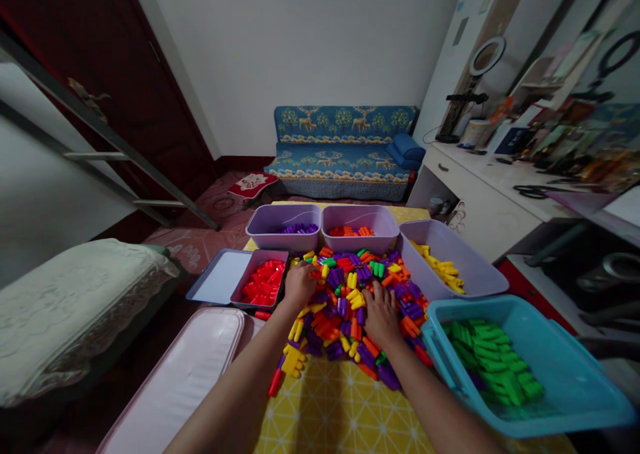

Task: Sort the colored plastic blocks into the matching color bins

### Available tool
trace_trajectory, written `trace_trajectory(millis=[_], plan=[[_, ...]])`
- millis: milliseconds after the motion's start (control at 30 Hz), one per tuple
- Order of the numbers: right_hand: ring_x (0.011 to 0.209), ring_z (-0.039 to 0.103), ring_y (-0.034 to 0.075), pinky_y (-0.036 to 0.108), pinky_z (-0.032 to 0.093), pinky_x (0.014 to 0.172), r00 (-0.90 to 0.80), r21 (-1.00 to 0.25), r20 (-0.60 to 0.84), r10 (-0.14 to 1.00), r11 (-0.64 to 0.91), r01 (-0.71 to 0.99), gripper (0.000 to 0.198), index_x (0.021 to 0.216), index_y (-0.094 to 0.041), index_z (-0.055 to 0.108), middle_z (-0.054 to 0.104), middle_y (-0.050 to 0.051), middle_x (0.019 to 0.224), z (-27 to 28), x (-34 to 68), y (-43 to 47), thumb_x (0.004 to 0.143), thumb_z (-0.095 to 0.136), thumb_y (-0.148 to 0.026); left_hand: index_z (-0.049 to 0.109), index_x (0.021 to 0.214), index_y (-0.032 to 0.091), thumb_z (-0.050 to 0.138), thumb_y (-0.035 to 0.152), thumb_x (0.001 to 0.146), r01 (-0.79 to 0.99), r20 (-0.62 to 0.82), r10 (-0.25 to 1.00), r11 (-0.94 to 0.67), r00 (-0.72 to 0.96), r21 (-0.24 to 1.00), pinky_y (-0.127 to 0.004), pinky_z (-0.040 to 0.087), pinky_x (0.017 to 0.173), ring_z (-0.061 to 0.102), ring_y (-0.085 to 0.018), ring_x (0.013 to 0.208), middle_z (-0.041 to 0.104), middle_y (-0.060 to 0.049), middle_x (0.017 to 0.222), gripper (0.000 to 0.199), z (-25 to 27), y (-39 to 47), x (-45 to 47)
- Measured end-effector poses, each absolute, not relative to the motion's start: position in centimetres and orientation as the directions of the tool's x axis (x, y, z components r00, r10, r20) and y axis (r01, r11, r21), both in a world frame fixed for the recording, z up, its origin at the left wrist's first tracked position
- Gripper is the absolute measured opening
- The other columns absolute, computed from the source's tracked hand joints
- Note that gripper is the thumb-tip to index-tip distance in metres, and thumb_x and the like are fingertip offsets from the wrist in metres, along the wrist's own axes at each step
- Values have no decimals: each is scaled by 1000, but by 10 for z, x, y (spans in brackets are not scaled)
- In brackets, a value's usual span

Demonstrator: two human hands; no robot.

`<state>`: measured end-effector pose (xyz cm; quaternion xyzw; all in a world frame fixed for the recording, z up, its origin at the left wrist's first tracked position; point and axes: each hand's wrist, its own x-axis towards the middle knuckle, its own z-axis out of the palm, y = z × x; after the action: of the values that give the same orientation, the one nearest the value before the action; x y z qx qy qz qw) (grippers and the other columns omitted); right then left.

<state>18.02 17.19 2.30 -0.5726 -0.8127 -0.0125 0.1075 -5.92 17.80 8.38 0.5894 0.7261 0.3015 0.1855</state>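
Observation:
A mixed pile of plastic building blocks (345, 331) in red, orange, yellow, purple and green spreads over the table. My left hand (299, 285) is at the pile's left side, beside the red block box, its fingers curled in among blocks; what they hold, if anything, is hidden. On the right part of the pile lies my right hand (381, 313), palm down, fingers apart, touching blocks near some yellow ones (357, 299). Sorted by colour, red blocks (265, 282) fill a small box, yellow blocks (440, 267) lie in a lilac bin, and green blocks (495, 357) in a blue bin.
Two lilac bins hold purple blocks (300, 229) and orange blocks (350, 231) at the back. The blue bin's rim (550, 427) is at the right. A pale lid (185, 367) lies at left on the yellow tablecloth's side. Beyond stands a sofa (340, 157).

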Motion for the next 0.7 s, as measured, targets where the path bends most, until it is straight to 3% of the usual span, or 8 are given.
trace_trajectory(millis=[167, 233, 333, 467, 600, 700], plan=[[131, 37, 30, 50, 15, 115, -326, -97, 202, 923, 351, 931, 49, 125, -17, 56, 40, 14, 146, 21, 181, 172, 77, 53, -12, 70, 64, 24, 61, 5, 65, 728, 39, 975, 135, -217, 672, -31, 43, 89, 64, -23, 89, 70, -3, 76, 21, 80, 172, -60], [131, 37, 30, 50, 15, 115, -327, -96, 202, 923, 351, 932, 50, 126, -18, 56, 39, 14, 146, 21, 181, 172, 76, 53, -12, 69, 66, 23, 61, 5, 65, 723, 31, 971, 156, -238, 673, -31, 43, 87, 64, -23, 86, 68, -3, 72, 20, 80, 171, -57], [132, 36, 30, 50, 14, 116, -325, -99, 195, 925, 349, 932, 51, 127, -18, 56, 40, 14, 146, 19, 181, 173, 77, 53, -12, 70, 89, 22, 60, 11, 70, 714, 70, 949, 182, -308, 676, -31, 44, 86, 63, -24, 91, 70, -7, 91, 24, 82, 171, -53], [132, 37, 31, 50, 14, 116, -324, -104, 197, 925, 348, 932, 51, 128, -18, 56, 40, 14, 145, 19, 181, 173, 77, 52, -12, 61, 125, 26, 63, 15, 72, 782, 98, 956, 164, -276, 601, -36, 44, 92, 62, -27, 102, 62, -11, 125, 54, 84, 177, -48], [131, 37, 31, 51, 15, 116, -323, -106, 201, 925, 349, 931, 49, 126, -18, 57, 41, 14, 145, 20, 181, 173, 78, 53, -13, 63, 123, 29, 59, 8, 74, 806, 37, 974, 164, -224, 569, -39, 41, 99, 61, -28, 109, 66, -9, 118, 54, 79, 178, -45], [132, 37, 31, 51, 15, 116, -324, -104, 194, 926, 348, 932, 50, 127, -18, 56, 41, 14, 145, 20, 181, 173, 77, 52, -11, 67, 115, 27, 60, 10, 76, 704, 92, 952, 150, -293, 694, -36, 42, 98, 60, -27, 109, 67, -9, 117, 43, 75, 173, -41]])
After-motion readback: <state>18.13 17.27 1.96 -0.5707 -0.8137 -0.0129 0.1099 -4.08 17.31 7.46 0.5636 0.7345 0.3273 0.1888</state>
